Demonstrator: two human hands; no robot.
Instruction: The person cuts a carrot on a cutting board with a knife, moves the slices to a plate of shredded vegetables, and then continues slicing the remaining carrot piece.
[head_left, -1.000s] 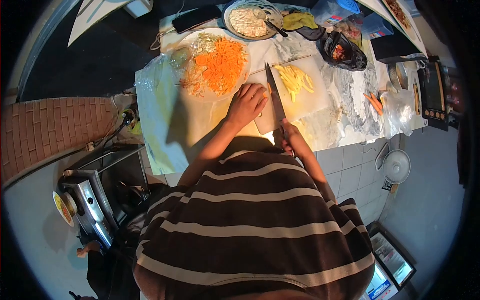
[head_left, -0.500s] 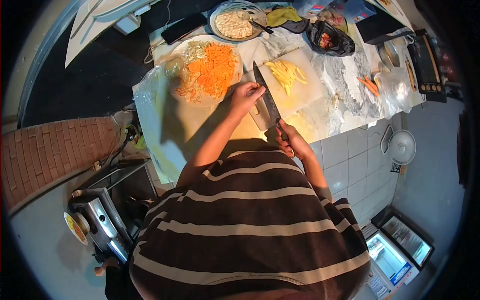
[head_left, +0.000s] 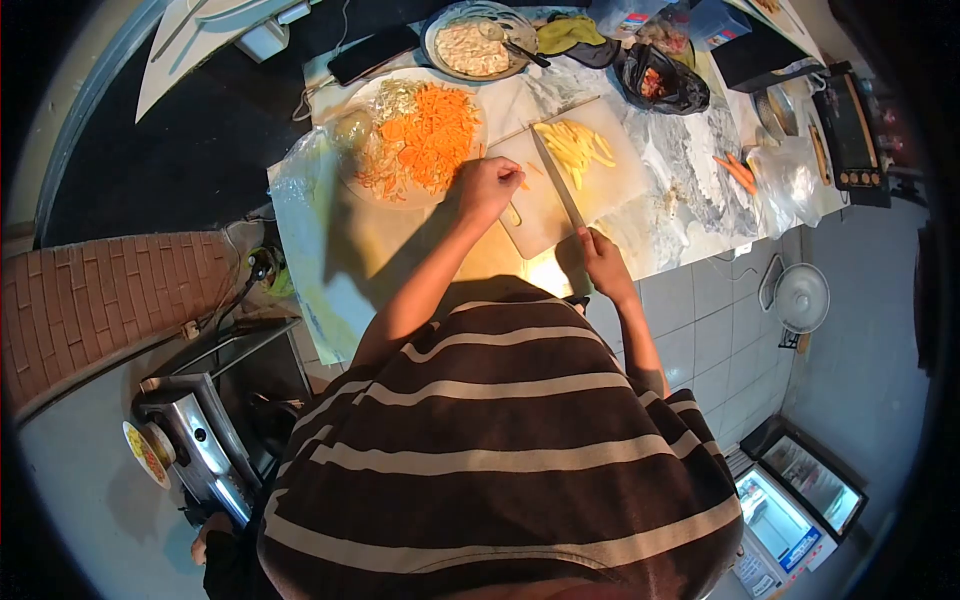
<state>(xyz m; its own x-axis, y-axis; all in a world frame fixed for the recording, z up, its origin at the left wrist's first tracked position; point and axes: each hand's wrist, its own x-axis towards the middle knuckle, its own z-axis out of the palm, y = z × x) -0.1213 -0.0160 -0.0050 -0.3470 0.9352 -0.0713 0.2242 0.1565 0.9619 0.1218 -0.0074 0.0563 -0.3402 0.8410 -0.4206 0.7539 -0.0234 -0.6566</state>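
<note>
Sitting leftmost: plate heaped with shredded carrot, on the bench
Left hand: fingers curled shut over a small carrot piece at the chopping board's left edge
Knife: half a second ago the blade lay against that hand; now swung right, tip by the yellow strips; the piece sits clear of the edge
Right hand: wrapped tight round the handle
Far right: whole carrots, lying apart
</note>
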